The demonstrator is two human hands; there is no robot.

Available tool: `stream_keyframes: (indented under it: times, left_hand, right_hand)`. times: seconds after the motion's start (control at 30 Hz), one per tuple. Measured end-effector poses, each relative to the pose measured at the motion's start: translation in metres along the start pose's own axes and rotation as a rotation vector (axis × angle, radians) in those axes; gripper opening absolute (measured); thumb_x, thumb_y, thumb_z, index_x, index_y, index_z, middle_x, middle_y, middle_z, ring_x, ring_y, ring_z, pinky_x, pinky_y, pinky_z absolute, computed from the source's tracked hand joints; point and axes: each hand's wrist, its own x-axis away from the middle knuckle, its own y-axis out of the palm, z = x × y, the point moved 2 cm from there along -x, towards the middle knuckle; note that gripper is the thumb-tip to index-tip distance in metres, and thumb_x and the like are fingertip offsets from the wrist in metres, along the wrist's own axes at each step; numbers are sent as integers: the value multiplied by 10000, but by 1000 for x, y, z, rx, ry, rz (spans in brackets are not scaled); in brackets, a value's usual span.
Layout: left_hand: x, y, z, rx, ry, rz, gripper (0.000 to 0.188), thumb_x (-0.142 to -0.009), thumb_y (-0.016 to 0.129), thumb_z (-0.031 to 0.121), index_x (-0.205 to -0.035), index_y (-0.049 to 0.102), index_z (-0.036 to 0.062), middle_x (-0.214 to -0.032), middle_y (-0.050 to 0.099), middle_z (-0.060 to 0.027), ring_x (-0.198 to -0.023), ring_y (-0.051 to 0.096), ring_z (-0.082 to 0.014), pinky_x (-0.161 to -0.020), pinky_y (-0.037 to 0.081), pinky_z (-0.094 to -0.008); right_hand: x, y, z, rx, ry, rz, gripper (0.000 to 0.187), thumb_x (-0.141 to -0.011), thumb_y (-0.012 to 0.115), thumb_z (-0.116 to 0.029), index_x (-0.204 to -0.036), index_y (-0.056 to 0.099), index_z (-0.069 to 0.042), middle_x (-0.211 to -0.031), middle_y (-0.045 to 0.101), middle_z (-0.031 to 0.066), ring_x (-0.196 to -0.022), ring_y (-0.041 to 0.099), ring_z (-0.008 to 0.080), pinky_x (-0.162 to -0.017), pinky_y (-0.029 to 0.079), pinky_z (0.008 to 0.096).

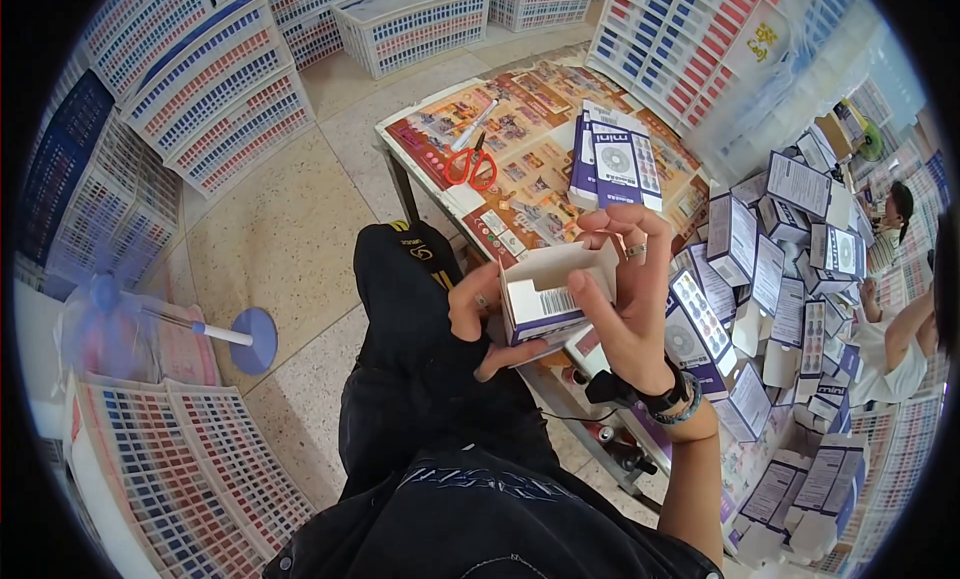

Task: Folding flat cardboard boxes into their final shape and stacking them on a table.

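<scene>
Over my lap I hold a small white and purple cardboard box point(530, 317), its top open and one flap with a barcode standing at the opening. My left hand point(472, 311) grips it from the left and from beneath. My right hand point(640, 314) curls round its right side, thumb by the front of the opening and fingers bent over the far edge. What lies inside the box I cannot make out. On the table beyond, several flat white and purple cartons point(618, 164) are stacked. Red-handled scissors point(470, 167) lie left of them beside a white pen-like tool point(474, 126).
A large heap of white and purple boxes point(775, 269) covers the table's right side. Plastic crates point(225, 89) are stacked at the left, with a basket point(412, 29) behind. A fan point(105, 299) stands at lower left. Another person point(900, 354) is at the far right.
</scene>
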Motion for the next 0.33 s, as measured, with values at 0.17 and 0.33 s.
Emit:
stream_keyframes:
  times: [0.17, 0.33]
  left_hand:
    - [-15, -7, 14, -378, 344, -81, 733, -635, 877, 78, -1225, 446, 126, -1101, 602, -225, -913, 677, -332, -752, 565, -377]
    - [-21, -20, 20, -315, 559, -174, 710, -666, 857, 104, -1244, 452, 178, -1172, 604, -180, -887, 682, -358, -691, 578, -383]
  right_hand:
    - [-6, -14, 4, 103, 109, -200, 516, -860, 605, -18, -1283, 312, -55, -1227, 452, 126, -1120, 496, 209, -900, 481, 336]
    - [-22, -25, 2, -251, 316, -418, 713, -853, 683, -386, -1366, 299, -73, -1329, 421, 152, -1249, 464, 298, -962, 482, 421]
